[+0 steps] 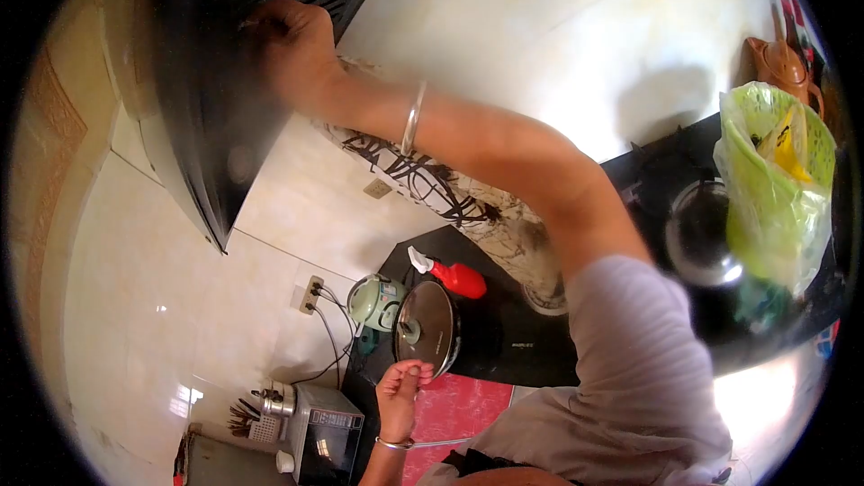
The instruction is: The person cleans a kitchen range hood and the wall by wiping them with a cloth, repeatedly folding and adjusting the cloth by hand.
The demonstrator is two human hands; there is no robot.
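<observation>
Raised toward the upper left, my right hand (292, 47) is at the dark range hood (211, 117), with fingers bent. Blur and shadow hide the fingertips and anything between them. My left hand (402, 387) is lower down, beside the rim of the lidded black pan (426, 324). Its thumb and fingers are curled together; whatever they hold, if anything, is too small to make out. Close to the pan are a red spray bottle (461, 279) with a white nozzle and a pale green appliance (375, 301).
A green basket (765, 207) lined with clear plastic stands at right, beside a round metal lid (704, 234) and a brown utensil holder (781, 67). A microwave (328, 436) and a utensil basket (265, 427) are at lower left. Cords run from the wall socket (310, 295).
</observation>
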